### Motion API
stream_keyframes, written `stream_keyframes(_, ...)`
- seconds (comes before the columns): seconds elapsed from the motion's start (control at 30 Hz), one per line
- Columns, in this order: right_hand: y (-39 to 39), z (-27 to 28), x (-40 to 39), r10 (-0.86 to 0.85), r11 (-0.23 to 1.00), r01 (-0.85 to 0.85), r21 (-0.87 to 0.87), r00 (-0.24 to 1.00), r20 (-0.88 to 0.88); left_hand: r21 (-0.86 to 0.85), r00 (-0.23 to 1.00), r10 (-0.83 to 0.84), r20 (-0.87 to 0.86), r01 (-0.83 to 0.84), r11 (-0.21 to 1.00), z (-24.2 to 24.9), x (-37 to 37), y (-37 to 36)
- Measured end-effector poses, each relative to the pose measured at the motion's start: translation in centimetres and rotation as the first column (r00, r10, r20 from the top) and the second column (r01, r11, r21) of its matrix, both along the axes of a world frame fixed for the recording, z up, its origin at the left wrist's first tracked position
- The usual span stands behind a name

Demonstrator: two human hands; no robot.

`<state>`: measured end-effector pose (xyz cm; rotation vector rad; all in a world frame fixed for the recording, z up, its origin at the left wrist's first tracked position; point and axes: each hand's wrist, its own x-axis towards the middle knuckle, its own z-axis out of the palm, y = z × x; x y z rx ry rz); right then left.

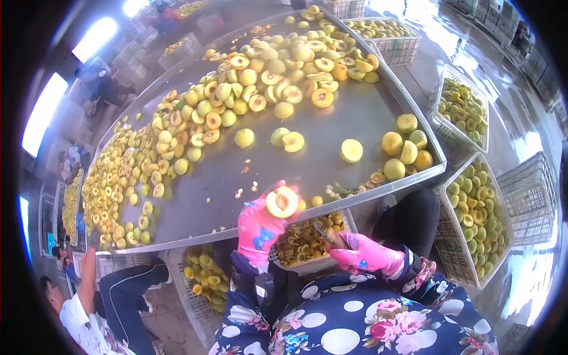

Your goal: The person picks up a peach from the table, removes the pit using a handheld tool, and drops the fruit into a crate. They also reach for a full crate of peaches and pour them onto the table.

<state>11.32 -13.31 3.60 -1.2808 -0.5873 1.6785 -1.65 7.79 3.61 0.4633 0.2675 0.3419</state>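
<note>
My left hand (258, 228), in a pink glove, holds a halved yellow fruit (281, 202) with its cut face and brown hollow turned up, just over the metal table's near edge. My right hand (364, 255), gloved in pink too, is closed around the handle of a small tool (325, 232), whose tip points up and left. The tool lies above a crate of brown pits and scraps (305, 241). Beyond my left hand, halved fruits (293, 141) rest on the metal table (225, 177).
A long heap of halved fruit (213, 112) covers the table's far and left parts. Fruit crates (478, 220) stand on the right, beside a stacked basket (526, 195). Another crate of fruit (204, 275) is below left. A person (89, 319) sits at the lower left.
</note>
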Motion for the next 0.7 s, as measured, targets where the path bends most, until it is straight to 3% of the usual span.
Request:
stream_keyframes(0.13, 1.0, 1.5, -1.2, -0.016, 0.999, 0.015, 0.036, 0.999, 0.049, -0.143, 0.996, 0.066, -0.063, -0.075, 0.987, 0.0, -1.3, -2.2)
stream_keyframes(0.2, 1.1, 1.7, -1.5, -0.009, 0.998, 0.003, 0.064, 0.996, 0.093, -0.114, 0.988, 0.105, -0.112, -0.118, 0.986, 1.0, -1.1, -3.3)
stream_keyframes(0.33, 1.4, 1.8, -2.0, -0.108, 0.990, 0.109, 0.094, 0.994, -0.024, -0.050, 0.976, 0.151, -0.157, -0.160, 0.986, 1.0, -0.9, -4.4)
stream_keyframes(0.4, 1.7, 1.1, -2.1, -0.121, 0.984, 0.118, 0.133, 0.993, 0.013, 0.256, 0.983, 0.131, -0.125, -0.095, 0.962, 1.0, -1.0, -5.3)
stream_keyframes(0.47, 2.0, 1.3, -2.3, -0.172, 0.973, 0.168, 0.158, 0.985, 0.011, 0.118, 0.998, 0.060, -0.030, -0.056, 0.991, 1.7, -1.0, -6.0)
stream_keyframes(0.5, 2.2, 1.5, -2.3, -0.197, 0.966, 0.193, 0.170, 0.980, 0.009, 0.317, 0.989, 0.082, -0.125, -0.038, 0.948, 1.2, -1.2, -6.0)
stream_keyframes(0.57, 2.4, 1.2, -2.2, -0.212, 0.963, 0.199, 0.183, 0.976, 0.055, 0.657, 0.941, 0.174, -0.290, 0.063, 0.751, 0.2, -1.7, -5.8)
stream_keyframes(0.63, 2.7, 1.2, -1.9, -0.224, 0.958, 0.195, 0.210, 0.967, 0.124, 0.179, 0.972, 0.073, -0.225, -0.032, 0.983, 0.3, -2.2, -5.2)
stream_keyframes(0.67, 2.9, 1.3, -1.6, -0.226, 0.956, 0.184, 0.229, 0.959, 0.170, -0.092, 0.984, 0.041, -0.175, -0.058, 0.994, 0.4, -2.3, -5.0)
stream_keyframes(0.7, 3.0, 1.4, -1.5, -0.227, 0.953, 0.172, 0.249, 0.950, 0.216, -0.115, 0.992, 0.015, -0.127, -0.030, 0.993, 0.3, -2.5, -4.8)
